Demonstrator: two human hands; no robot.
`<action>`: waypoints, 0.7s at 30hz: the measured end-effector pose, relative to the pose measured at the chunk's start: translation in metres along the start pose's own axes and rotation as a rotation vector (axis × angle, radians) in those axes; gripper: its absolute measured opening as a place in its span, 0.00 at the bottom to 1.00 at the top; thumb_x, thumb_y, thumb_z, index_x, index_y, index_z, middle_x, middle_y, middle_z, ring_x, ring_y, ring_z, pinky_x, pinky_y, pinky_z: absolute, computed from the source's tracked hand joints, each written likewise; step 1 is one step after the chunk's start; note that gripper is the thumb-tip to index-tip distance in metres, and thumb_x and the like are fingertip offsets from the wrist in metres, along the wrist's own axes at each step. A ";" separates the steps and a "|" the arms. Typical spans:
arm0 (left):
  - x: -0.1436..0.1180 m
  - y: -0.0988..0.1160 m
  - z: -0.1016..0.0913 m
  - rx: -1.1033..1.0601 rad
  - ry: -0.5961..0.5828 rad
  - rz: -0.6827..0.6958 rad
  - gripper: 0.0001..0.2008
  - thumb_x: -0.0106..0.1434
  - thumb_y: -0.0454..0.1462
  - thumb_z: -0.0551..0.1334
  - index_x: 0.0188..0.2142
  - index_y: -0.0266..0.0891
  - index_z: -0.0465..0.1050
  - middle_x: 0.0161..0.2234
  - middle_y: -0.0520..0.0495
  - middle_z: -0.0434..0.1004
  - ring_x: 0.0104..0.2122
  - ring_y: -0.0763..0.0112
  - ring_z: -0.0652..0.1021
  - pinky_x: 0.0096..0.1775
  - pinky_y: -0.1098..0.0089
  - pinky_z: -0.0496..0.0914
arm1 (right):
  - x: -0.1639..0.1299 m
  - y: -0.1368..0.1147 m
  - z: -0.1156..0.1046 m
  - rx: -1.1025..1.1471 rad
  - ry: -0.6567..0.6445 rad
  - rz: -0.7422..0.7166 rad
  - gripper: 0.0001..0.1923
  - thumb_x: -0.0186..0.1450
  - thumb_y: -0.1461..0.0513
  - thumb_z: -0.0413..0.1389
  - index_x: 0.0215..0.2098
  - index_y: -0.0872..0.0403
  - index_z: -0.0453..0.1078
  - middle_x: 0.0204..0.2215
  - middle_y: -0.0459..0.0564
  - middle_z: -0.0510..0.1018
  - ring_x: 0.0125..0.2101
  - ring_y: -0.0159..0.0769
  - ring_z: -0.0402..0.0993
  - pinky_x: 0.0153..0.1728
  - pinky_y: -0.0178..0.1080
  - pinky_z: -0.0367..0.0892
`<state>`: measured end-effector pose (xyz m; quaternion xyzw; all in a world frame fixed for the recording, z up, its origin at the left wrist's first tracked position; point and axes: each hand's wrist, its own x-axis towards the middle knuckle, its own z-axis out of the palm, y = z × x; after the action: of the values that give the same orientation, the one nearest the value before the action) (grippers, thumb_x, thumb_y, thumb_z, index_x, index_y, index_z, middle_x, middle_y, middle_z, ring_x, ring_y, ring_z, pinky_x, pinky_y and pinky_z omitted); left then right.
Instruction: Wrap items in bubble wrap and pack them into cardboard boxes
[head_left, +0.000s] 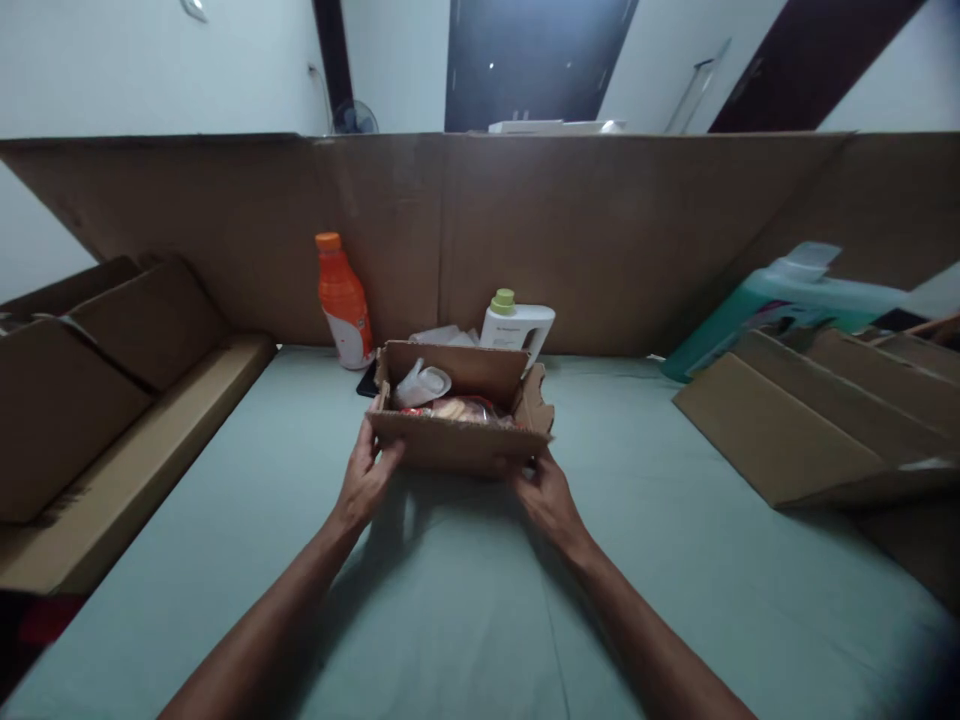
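Observation:
Between my two hands is a small open cardboard box (450, 447). My left hand (366, 478) is closed on its near left corner, the thumb along the front wall. At the near right corner, my right hand (549, 497) grips the box from below, some fingers hidden under it. Inside lie a whitish plastic piece (426, 384) and a clear packet with red and pale contents (461, 409). Just behind the box stands a white bottle with a green cap (516, 325). An orange bottle (344, 300) stands to its left, and a dark flat object (367, 381) is partly hidden by the box.
A tall cardboard panel (600, 230) runs along the back of the table with the pale green cover (465, 600). Cardboard boxes (97, 400) line the left edge. On the right sits another open box (795, 430) with a tilted green bottle (731, 315).

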<state>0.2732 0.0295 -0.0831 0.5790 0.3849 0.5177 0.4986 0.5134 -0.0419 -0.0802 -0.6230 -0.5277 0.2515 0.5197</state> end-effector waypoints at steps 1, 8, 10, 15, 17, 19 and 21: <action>-0.013 0.006 -0.012 0.013 0.030 -0.006 0.35 0.64 0.49 0.64 0.67 0.44 0.59 0.66 0.42 0.64 0.65 0.56 0.66 0.64 0.61 0.63 | -0.010 -0.009 0.005 -0.002 -0.014 -0.021 0.25 0.63 0.51 0.58 0.55 0.53 0.67 0.50 0.57 0.79 0.48 0.50 0.75 0.50 0.51 0.71; -0.032 0.061 -0.029 0.045 0.157 0.125 0.33 0.65 0.47 0.64 0.67 0.43 0.59 0.64 0.42 0.68 0.63 0.57 0.69 0.62 0.62 0.65 | -0.017 -0.063 0.007 0.017 -0.062 -0.090 0.26 0.62 0.51 0.60 0.55 0.52 0.67 0.47 0.56 0.80 0.40 0.46 0.77 0.38 0.47 0.75; -0.033 0.062 -0.007 0.005 0.054 0.097 0.35 0.65 0.47 0.64 0.68 0.43 0.56 0.65 0.41 0.66 0.61 0.56 0.71 0.61 0.61 0.67 | -0.025 -0.059 -0.015 -0.064 0.029 -0.035 0.26 0.61 0.48 0.61 0.52 0.54 0.69 0.43 0.56 0.81 0.39 0.46 0.78 0.38 0.47 0.75; -0.063 0.044 0.019 -0.010 -0.074 0.004 0.35 0.67 0.46 0.60 0.70 0.45 0.52 0.69 0.42 0.60 0.63 0.57 0.68 0.62 0.59 0.66 | -0.072 -0.026 -0.051 -0.212 0.112 -0.011 0.23 0.61 0.46 0.60 0.44 0.54 0.72 0.38 0.54 0.82 0.40 0.48 0.77 0.42 0.47 0.73; -0.078 0.035 0.010 0.001 -0.078 -0.048 0.35 0.67 0.47 0.60 0.70 0.46 0.52 0.69 0.41 0.59 0.62 0.57 0.70 0.60 0.58 0.68 | -0.087 -0.016 -0.046 -0.204 0.097 -0.005 0.21 0.61 0.48 0.60 0.44 0.53 0.72 0.38 0.54 0.81 0.40 0.48 0.77 0.43 0.48 0.73; -0.091 0.028 -0.003 0.047 -0.070 -0.108 0.36 0.66 0.49 0.60 0.70 0.46 0.52 0.68 0.40 0.60 0.60 0.56 0.72 0.57 0.58 0.70 | -0.097 -0.011 -0.038 -0.163 0.083 -0.003 0.19 0.62 0.50 0.59 0.45 0.53 0.72 0.41 0.55 0.81 0.43 0.49 0.77 0.46 0.49 0.73; -0.104 0.022 -0.014 0.168 -0.033 -0.159 0.36 0.65 0.52 0.60 0.68 0.44 0.55 0.65 0.38 0.65 0.57 0.55 0.74 0.53 0.58 0.72 | -0.105 -0.010 -0.031 -0.114 0.054 -0.018 0.20 0.63 0.52 0.58 0.50 0.53 0.70 0.47 0.56 0.79 0.47 0.50 0.76 0.50 0.50 0.71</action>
<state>0.2402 -0.0730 -0.0844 0.5947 0.4636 0.4328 0.4940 0.5030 -0.1513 -0.0851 -0.6536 -0.5325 0.1995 0.4994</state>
